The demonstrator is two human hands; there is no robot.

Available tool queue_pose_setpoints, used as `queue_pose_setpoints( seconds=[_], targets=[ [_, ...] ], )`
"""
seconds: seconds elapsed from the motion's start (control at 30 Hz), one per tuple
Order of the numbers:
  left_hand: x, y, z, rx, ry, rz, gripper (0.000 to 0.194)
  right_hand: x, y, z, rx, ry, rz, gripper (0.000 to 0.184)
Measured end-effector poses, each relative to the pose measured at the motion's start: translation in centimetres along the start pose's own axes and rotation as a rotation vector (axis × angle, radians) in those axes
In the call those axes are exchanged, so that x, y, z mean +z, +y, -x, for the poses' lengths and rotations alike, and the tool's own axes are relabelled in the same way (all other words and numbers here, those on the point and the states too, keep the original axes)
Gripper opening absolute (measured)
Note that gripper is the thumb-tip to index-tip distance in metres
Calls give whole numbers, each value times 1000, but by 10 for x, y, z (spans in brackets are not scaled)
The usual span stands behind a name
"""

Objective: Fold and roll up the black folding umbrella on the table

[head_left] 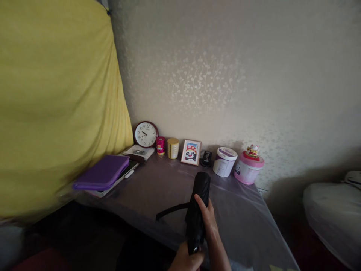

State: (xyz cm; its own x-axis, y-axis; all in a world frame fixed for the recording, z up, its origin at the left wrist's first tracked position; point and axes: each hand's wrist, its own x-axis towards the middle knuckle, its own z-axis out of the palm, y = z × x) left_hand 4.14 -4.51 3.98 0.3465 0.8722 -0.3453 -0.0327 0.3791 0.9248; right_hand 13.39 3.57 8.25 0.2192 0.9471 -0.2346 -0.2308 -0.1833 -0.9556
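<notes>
A folded black umbrella [199, 199] points away from me over the table [242, 214]. Its loose strap [172, 210] hangs out to the left. My right hand [210, 222] lies along the umbrella's right side with the fingers wrapped on the fabric. At the bottom edge my left hand [184, 260] is closed round the handle end; only part of that hand shows.
Along the wall stand a round clock [146, 134], a pink tin [160, 145], a yellow tin [173, 148], a framed panda picture [191, 152], a white tub [225, 161] and a pink tub [248, 168]. A purple case [103, 173] lies left. Yellow curtain [56, 105] hangs left.
</notes>
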Motion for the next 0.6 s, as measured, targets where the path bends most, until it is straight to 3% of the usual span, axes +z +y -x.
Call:
queue_pose_setpoints(
  seconds=[0.07, 0.13, 0.3, 0.37, 0.5, 0.6],
  targets=[
    [1, 3, 0, 115, 126, -43, 28, 1, 4, -3, -11, 17, -5, 65],
    [0, 6, 0, 139, 150, -59, 37, 1, 7, -4, -17, 22, -23, 64],
    [-8, 5, -1, 8, -182, 127, 41, -3, 11, -3, 28, -47, -96, 60],
    [-9, 2, -3, -6, -239, 243, 40, -4, 12, -4, 31, -53, -102, 59],
    [-4, -3, -6, -48, -62, 112, 48, -1, 16, -8, -18, -6, -36, 56],
    [-5, -9, -7, 81, 130, -15, 62, 3, 18, -11, -72, 38, 43, 54]
  ],
)
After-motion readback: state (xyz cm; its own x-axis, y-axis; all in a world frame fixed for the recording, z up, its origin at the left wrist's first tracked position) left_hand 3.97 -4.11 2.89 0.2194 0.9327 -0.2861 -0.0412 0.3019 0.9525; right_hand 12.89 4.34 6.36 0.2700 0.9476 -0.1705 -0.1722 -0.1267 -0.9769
